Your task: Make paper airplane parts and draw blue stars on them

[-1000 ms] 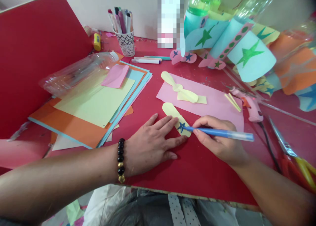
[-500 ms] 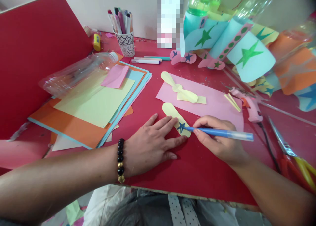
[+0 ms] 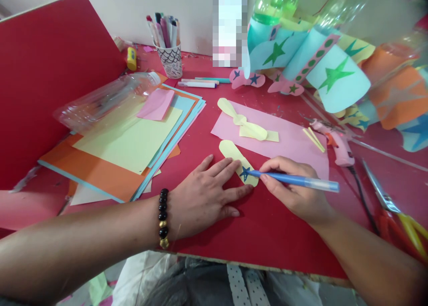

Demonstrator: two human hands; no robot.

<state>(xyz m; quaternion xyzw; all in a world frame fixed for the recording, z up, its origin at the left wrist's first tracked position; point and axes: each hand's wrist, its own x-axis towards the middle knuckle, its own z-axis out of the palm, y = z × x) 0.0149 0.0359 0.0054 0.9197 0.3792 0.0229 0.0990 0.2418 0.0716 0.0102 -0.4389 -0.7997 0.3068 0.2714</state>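
My left hand (image 3: pixel 214 192) lies flat on the red table with its fingers spread, two of them pressing the edge of a yellow paper strip (image 3: pixel 230 150) with rounded ends. Near the strip's lower end is a blue star (image 3: pixel 245 173). In my right hand (image 3: pixel 294 185) is a blue felt-tip pen (image 3: pixel 290 178), pinched between thumb and fingers, its tip on the star. Just beyond lies a pink paper sheet (image 3: pixel 294 147), bearing a yellow paper bow (image 3: pixel 240 119) and narrow yellow strips (image 3: pixel 313 139).
At left, a clear plastic bottle (image 3: pixel 107 101) lies on stacked coloured paper (image 3: pixel 127 141). A cup of pens (image 3: pixel 169 60) stands behind. To the right are a pink glue gun (image 3: pixel 337 143), scissors (image 3: pixel 389 203) and paper-decorated bottles (image 3: pixel 310 60).
The pen tip has shifted slightly left over the star, with my right hand following. My left hand stays in place on the yellow strip.
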